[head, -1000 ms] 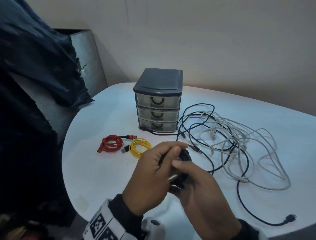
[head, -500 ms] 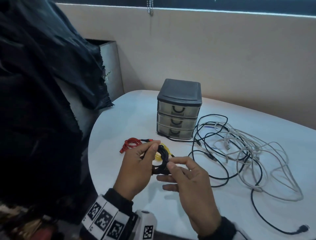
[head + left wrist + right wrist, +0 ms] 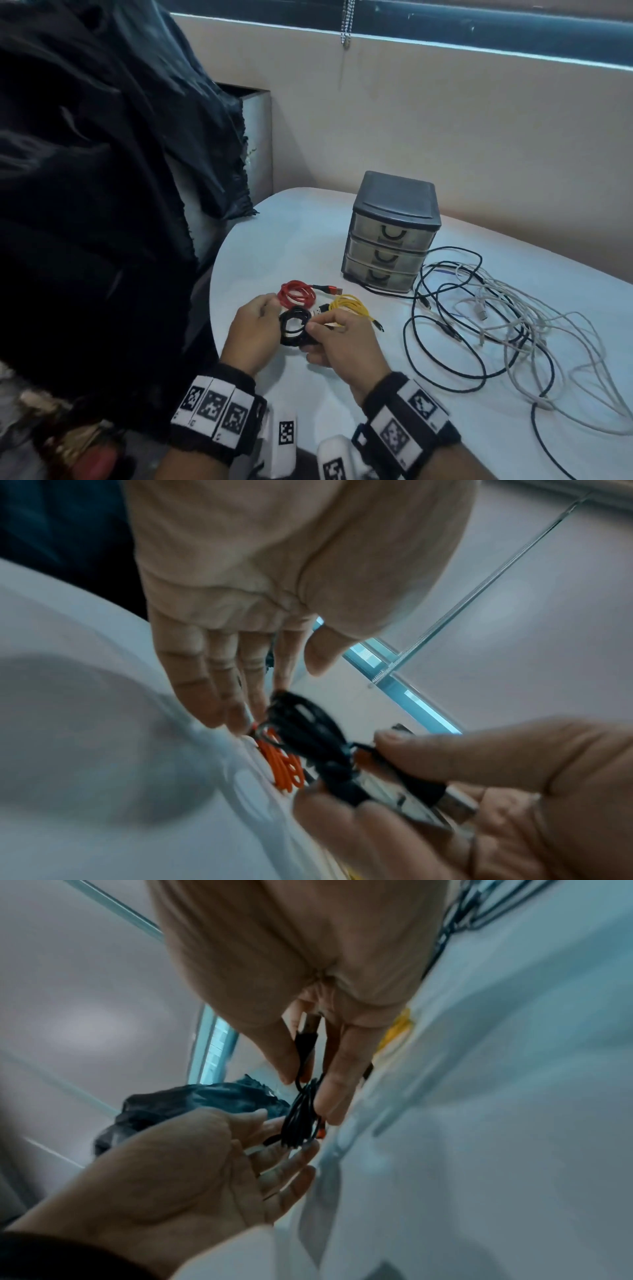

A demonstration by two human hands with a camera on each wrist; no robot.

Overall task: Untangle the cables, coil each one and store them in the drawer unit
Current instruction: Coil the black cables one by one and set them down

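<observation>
A small black cable coil (image 3: 294, 325) hangs just above the white table (image 3: 274, 246), in front of a red coil (image 3: 297, 294) and a yellow coil (image 3: 349, 305). My right hand (image 3: 318, 332) pinches the coil's wrapped side and its plug (image 3: 306, 1039) between thumb and fingers (image 3: 334, 1096). My left hand (image 3: 263, 318) has straight fingers (image 3: 219, 685) whose tips touch the coil's far side (image 3: 308, 737), thumb apart. The grey three-drawer unit (image 3: 394, 236) stands behind with all drawers closed.
A loose tangle of black cables (image 3: 442, 329) and white cables (image 3: 534, 329) spreads over the table's right half. Dark cloth (image 3: 102, 171) hangs at the left beside the table's rounded edge. A wall runs behind the drawer unit.
Both hands have carried the black coil down and forward to the red and yellow coils. My left hand's thumb and finger have let go of it and only fingertips touch.
</observation>
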